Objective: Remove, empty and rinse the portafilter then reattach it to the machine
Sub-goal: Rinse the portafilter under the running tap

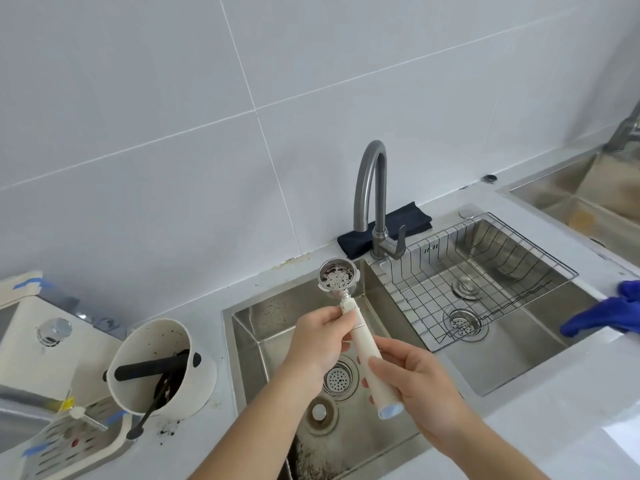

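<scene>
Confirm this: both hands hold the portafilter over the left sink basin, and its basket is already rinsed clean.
Not quite. Both the left hand and right hand do hold the portafilter over the left sink basin, but the head view shows dark coffee grounds still clinging inside its basket.

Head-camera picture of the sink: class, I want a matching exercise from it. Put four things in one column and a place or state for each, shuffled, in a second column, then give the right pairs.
Things
1. portafilter
2. knock box
3. wire basket
4. dark cloth

Places or states
A. folded behind the tap
B. sitting in the right basin
C. held over the left basin by both hands, left and right
D. on the counter left of the sink, grounds inside

Pairs: 1-C, 2-D, 3-B, 4-A
</scene>
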{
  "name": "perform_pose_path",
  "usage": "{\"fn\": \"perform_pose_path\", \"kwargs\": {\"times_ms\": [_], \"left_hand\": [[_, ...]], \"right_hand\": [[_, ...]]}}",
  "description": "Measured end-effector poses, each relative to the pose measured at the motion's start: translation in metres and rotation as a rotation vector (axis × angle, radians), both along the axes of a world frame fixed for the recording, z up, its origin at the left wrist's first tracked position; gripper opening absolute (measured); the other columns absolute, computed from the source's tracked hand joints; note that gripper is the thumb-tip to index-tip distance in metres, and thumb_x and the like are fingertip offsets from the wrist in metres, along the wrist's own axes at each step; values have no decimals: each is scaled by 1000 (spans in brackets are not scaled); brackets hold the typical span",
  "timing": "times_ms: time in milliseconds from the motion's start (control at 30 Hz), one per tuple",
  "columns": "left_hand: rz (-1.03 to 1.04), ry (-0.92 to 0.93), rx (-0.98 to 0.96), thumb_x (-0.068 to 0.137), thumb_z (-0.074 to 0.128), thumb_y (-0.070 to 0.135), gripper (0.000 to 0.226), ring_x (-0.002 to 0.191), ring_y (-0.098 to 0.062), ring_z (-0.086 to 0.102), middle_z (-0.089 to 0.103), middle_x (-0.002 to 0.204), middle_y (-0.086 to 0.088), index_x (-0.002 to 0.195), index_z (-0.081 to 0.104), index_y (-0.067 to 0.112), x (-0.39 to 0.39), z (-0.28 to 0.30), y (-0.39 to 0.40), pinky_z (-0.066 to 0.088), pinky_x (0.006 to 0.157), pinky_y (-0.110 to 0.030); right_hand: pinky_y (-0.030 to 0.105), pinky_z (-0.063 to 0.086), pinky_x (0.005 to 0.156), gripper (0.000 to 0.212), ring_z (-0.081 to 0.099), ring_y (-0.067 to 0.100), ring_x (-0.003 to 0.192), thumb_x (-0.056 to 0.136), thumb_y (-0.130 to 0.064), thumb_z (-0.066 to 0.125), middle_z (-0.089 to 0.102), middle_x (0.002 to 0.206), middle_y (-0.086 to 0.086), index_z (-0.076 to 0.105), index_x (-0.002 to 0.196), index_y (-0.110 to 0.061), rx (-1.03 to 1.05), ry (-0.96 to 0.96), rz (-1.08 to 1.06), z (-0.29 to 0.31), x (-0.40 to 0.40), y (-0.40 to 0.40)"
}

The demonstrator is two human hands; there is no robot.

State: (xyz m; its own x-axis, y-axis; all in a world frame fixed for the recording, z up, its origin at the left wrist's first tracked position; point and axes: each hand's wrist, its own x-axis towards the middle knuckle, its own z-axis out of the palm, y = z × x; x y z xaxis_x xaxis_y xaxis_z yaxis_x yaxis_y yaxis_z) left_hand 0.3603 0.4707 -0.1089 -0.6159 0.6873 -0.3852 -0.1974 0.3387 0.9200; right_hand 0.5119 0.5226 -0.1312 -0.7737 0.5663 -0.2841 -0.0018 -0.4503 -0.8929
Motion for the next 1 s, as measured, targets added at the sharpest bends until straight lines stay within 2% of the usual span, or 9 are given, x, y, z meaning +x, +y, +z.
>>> {"fn": "perform_pose_path", "kwargs": {"times_ms": [233, 333, 433, 567, 767, 833, 900, 933, 1000], "left_hand": [[40, -24, -6, 89, 67, 24, 12, 82, -15, 71, 76, 80, 0, 85, 76, 19, -12, -10, 18, 57, 75, -31], [51, -34, 1, 89, 67, 22, 14, 83, -18, 70, 75, 82, -5, 80, 77, 18, -17, -13, 24, 59, 82, -36], [67, -60, 7, 89, 67, 20, 15, 80, -18, 69, 74, 81, -6, 77, 77, 17, -22, -17, 31, 59, 82, -36], [70, -85, 1, 90, 67, 17, 13, 75, -14, 68, 72, 80, -6, 83, 76, 12, -29, -23, 39, 58, 72, -26], [46, -99, -42, 89, 66, 11, 10, 71, -11, 65, 69, 77, -4, 84, 75, 10, -37, -32, 48, 55, 64, -20], [36, -116, -47, 89, 66, 9, 10, 67, -8, 66, 70, 74, -1, 85, 75, 10, -39, -34, 51, 53, 61, -18], [32, -124, -55, 89, 66, 9, 10, 66, -7, 67, 71, 73, 1, 86, 75, 11, -42, -38, 54, 53, 61, -19], [31, -125, -61, 88, 66, 9, 10, 67, -7, 67, 72, 73, 2, 87, 76, 12, -43, -39, 55, 53, 61, -19], [24, -129, -68, 87, 67, 8, 10, 67, -8, 66, 72, 73, 2, 88, 76, 12, -45, -41, 55, 54, 62, -20]], "right_hand": [[35, 54, 79, 40, 70, 22, 92, 78, -16, 67, 77, 108, 9, 76, 112, -34, 59, -20, 10, -12, -6, 19], [25, 53, 74, 40, 70, 22, 97, 79, -13, 67, 77, 111, 8, 75, 116, -23, 55, -27, 20, -18, -8, 28], [20, 53, 68, 38, 72, 18, 91, 82, -8, 67, 77, 109, 7, 72, 118, -17, 48, -35, 30, -24, -10, 37], [26, 58, 70, 31, 75, 20, 88, 92, 7, 62, 79, 103, 7, 67, 117, -9, -16, -113, -68, -34, -17, 49], [26, 61, 74, 27, 74, 14, 81, 94, -2, 63, 79, 92, -1, 69, 118, -12, 94, -248, -191, -34, -31, 110], [34, 62, 80, 26, 75, 10, 80, 94, -11, 65, 79, 88, -5, 69, 118, -19, 153, -315, -219, -32, -39, 137], [32, 63, 69, 28, 75, 7, 79, 93, -21, 67, 78, 91, -5, 67, 120, -27, 264, -402, -238, -30, -48, 164], [23, 59, 55, 31, 75, 7, 79, 92, -25, 66, 77, 94, -7, 66, 124, -28, 330, -446, -246, -30, -53, 176], [16, 47, 45, 37, 74, 13, 80, 93, -28, 64, 73, 99, -10, 63, 130, -27, 451, -520, -265, -30, -65, 199]]}}
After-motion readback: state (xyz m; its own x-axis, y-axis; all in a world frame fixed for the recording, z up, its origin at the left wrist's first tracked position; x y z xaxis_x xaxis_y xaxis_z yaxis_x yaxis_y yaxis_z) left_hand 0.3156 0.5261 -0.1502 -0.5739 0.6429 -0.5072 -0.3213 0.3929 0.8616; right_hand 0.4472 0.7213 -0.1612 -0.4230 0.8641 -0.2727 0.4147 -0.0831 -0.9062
